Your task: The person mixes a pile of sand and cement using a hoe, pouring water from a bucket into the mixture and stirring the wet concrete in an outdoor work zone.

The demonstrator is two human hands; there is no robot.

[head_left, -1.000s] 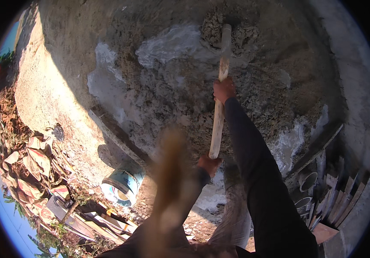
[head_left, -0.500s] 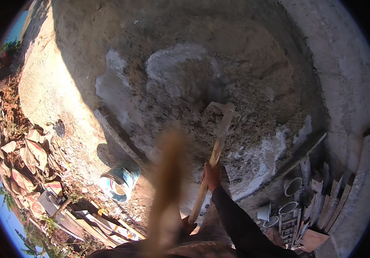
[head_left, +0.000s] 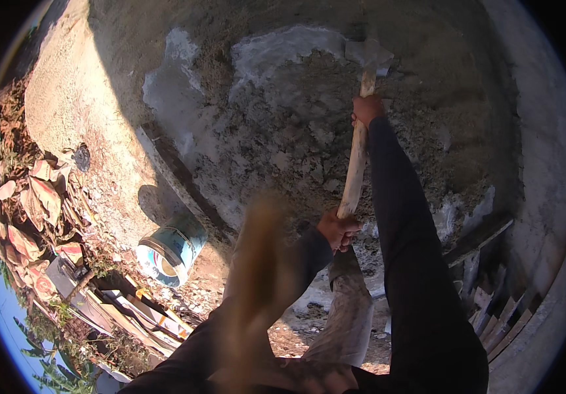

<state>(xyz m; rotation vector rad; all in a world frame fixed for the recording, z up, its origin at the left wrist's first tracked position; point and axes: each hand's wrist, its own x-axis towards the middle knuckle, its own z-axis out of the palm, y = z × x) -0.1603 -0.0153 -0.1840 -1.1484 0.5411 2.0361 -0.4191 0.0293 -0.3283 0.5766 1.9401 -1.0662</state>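
With both fists I grip a hoe by its pale wooden handle (head_left: 355,167), held out in front of me over the mortar. My right hand (head_left: 368,109) wraps the handle close below the metal hoe head (head_left: 369,54), at the far end. Around the handle's near end closes my left hand (head_left: 340,230). Beneath spreads a rough patch of grey-brown mix (head_left: 283,138), with a pale powdery streak (head_left: 276,52) along its far side. Whether the blade touches the ground I cannot tell. A blurred tan strip (head_left: 256,282) hangs close before the view and hides part of my left arm.
Wooden boards (head_left: 178,177) edge the mix on the left and the right (head_left: 480,240). A blue-and-white bucket (head_left: 172,253) stands to the left. Crumpled paper sacks (head_left: 40,197) and scrap planks lie farther left. Several boards (head_left: 506,315) lean by the concrete wall (head_left: 545,131) on the right.
The hoe has risen and moved away from me, its head now farther out. Both hands have gone forward with it, my right hand now nearer the head. The view has shifted slightly.
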